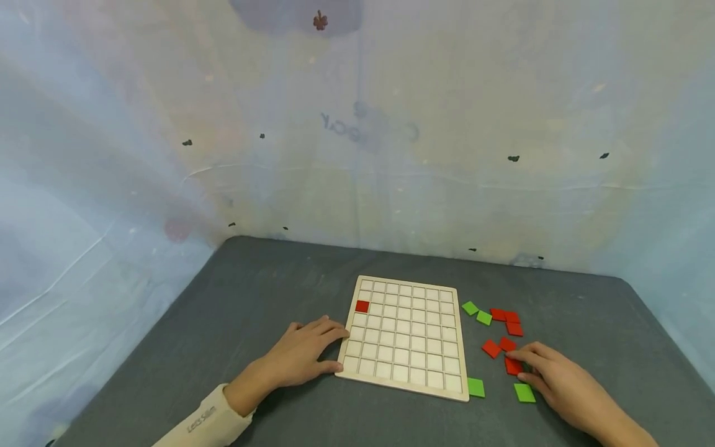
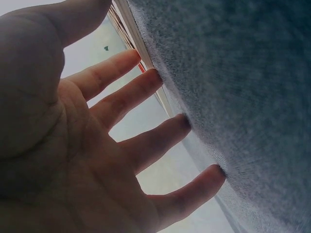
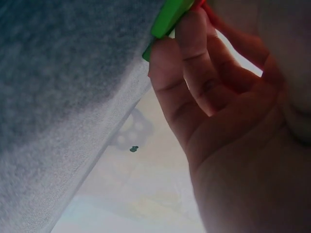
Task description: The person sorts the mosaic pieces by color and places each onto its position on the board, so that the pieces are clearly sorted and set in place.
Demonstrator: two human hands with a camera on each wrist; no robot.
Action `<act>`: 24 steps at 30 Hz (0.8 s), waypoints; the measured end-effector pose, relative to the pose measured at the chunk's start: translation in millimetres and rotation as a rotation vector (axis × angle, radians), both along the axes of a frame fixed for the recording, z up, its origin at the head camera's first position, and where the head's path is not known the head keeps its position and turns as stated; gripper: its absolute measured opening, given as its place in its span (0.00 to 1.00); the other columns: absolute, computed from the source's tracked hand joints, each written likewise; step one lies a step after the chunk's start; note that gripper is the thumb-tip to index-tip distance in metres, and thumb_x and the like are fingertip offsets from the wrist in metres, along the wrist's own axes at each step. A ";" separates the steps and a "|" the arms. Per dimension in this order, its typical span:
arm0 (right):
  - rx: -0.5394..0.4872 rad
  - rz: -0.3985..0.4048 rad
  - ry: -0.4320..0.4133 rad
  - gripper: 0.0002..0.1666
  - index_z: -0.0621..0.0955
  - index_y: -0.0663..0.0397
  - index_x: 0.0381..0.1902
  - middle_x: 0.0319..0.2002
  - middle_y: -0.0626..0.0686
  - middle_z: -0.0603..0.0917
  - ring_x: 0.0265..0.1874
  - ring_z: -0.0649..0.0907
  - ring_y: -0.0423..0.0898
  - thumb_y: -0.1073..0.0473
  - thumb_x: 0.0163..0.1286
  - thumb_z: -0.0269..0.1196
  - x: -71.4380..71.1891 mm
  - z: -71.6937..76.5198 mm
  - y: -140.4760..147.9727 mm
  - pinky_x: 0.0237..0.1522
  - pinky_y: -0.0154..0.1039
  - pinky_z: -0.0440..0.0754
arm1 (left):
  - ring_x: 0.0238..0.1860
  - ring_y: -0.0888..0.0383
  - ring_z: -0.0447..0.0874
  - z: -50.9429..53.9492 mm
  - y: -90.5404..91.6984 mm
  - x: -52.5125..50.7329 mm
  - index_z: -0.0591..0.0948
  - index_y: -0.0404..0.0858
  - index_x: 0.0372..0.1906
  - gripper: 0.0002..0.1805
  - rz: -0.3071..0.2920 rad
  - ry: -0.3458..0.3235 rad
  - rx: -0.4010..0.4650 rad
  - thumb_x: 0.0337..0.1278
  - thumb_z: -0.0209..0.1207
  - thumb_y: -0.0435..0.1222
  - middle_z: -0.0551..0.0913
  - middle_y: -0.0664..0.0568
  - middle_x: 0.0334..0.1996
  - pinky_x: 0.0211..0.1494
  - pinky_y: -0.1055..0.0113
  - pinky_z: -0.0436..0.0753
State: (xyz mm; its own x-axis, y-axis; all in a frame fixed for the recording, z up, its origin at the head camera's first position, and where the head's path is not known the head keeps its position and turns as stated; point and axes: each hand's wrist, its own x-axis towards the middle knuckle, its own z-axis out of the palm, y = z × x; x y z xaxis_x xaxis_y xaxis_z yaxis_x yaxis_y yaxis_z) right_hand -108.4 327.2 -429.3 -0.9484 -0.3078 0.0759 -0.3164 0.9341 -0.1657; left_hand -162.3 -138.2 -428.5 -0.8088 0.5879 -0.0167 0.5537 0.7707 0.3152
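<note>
Crowded tiles risked a knock

The right hand [image 1: 564, 383] pinched a red tile [image 1: 513, 367] right of the board [image 1: 402, 341]; a red neighbour [image 1: 508, 344] and a green tile [image 1: 524, 393] sat close enough for its fingers to nudge. The left hand [image 1: 301, 352], fingers extended and gripping nothing, touched the board's left edge; a push could have skewed it. Dark grey fabric covered the table [image 1: 279, 285]; pale printed sheeting [image 1: 436, 205] hung behind

Right grip [image 3: 228, 121] beside green tile [image 3: 170, 18]

Cream left sleeve [image 1: 226, 415], dark slanted lettering [image 1: 201, 419], bare right wrist [image 1: 617, 423]
</note>
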 end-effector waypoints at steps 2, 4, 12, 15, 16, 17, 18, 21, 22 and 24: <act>-0.001 0.005 0.026 0.20 0.85 0.39 0.51 0.45 0.38 0.81 0.36 0.80 0.31 0.53 0.59 0.73 0.6 -0.1 -0.1 0.34 0.33 0.78 | 0.75 0.45 0.64 -1.2 -0.1 -0.9 0.73 0.53 0.68 0.32 0.000 0.003 -0.002 0.61 0.62 0.57 0.72 0.57 0.69 0.62 0.34 0.67; -0.001 0.006 0.044 0.21 0.85 0.40 0.52 0.45 0.38 0.81 0.36 0.80 0.32 0.55 0.59 0.73 1.1 -0.7 -0.2 0.34 0.33 0.78 | 0.75 0.45 0.64 -1.9 -0.2 -1.4 0.73 0.54 0.68 0.32 0.001 0.006 -0.005 0.61 0.62 0.57 0.72 0.57 0.69 0.62 0.34 0.67; -0.014 -0.017 0.049 0.20 0.83 0.40 0.53 0.48 0.40 0.80 0.38 0.81 0.35 0.55 0.63 0.70 1.4 -0.7 -0.6 0.34 0.34 0.78 | 0.75 0.45 0.63 -2.7 -0.5 -0.5 0.73 0.54 0.69 0.32 0.003 -0.003 -0.004 0.61 0.62 0.57 0.72 0.58 0.69 0.62 0.33 0.66; -0.026 -0.024 0.047 0.19 0.82 0.39 0.53 0.47 0.40 0.79 0.36 0.79 0.32 0.56 0.64 0.70 1.3 -1.3 -0.5 0.32 0.34 0.77 | 0.75 0.45 0.63 -2.3 -0.5 0.2 0.73 0.54 0.69 0.32 0.005 -0.010 -0.004 0.61 0.62 0.57 0.72 0.58 0.69 0.63 0.33 0.66; -0.029 -0.025 0.049 0.19 0.82 0.39 0.53 0.47 0.40 0.79 0.36 0.78 0.31 0.56 0.64 0.70 1.4 -1.6 -0.4 0.32 0.34 0.76 | 0.75 0.45 0.63 -2.0 -0.4 0.5 0.73 0.54 0.69 0.32 0.005 -0.013 -0.004 0.61 0.62 0.57 0.72 0.58 0.69 0.63 0.33 0.66; -0.033 -0.024 0.054 0.19 0.81 0.39 0.52 0.47 0.40 0.78 0.36 0.78 0.32 0.56 0.64 0.70 1.4 -2.0 -0.2 0.32 0.34 0.77 | 0.75 0.44 0.63 -1.9 -0.4 0.6 0.73 0.53 0.69 0.32 0.005 -0.014 -0.004 0.61 0.62 0.57 0.72 0.58 0.69 0.63 0.33 0.65; -0.036 -0.022 0.060 0.18 0.81 0.39 0.52 0.47 0.40 0.78 0.36 0.78 0.32 0.57 0.64 0.70 1.5 -2.2 -0.2 0.33 0.34 0.77 | 0.75 0.44 0.63 -1.7 -0.4 0.7 0.73 0.53 0.69 0.32 0.004 -0.014 -0.004 0.61 0.62 0.57 0.72 0.57 0.69 0.63 0.33 0.66; -0.049 -0.014 0.074 0.18 0.81 0.39 0.51 0.47 0.41 0.78 0.37 0.79 0.34 0.58 0.64 0.70 1.6 -2.8 0.1 0.33 0.34 0.77 | 0.75 0.45 0.63 -1.8 -0.3 0.4 0.73 0.53 0.69 0.32 0.001 -0.009 -0.005 0.61 0.62 0.56 0.72 0.57 0.69 0.63 0.33 0.66; -0.055 -0.012 0.079 0.18 0.81 0.40 0.51 0.47 0.41 0.78 0.38 0.79 0.34 0.59 0.64 0.70 1.6 -2.9 0.1 0.33 0.34 0.78 | 0.75 0.45 0.63 -1.8 -0.3 0.3 0.73 0.54 0.69 0.32 0.001 -0.006 -0.007 0.61 0.62 0.56 0.72 0.57 0.69 0.63 0.34 0.66; -0.065 -0.007 0.089 0.17 0.80 0.40 0.51 0.47 0.41 0.77 0.38 0.79 0.34 0.60 0.65 0.69 1.6 -3.1 0.0 0.34 0.34 0.78 | 0.75 0.45 0.63 -2.1 -0.3 -0.1 0.73 0.54 0.69 0.32 -0.001 -0.001 -0.008 0.61 0.61 0.56 0.72 0.57 0.69 0.62 0.34 0.66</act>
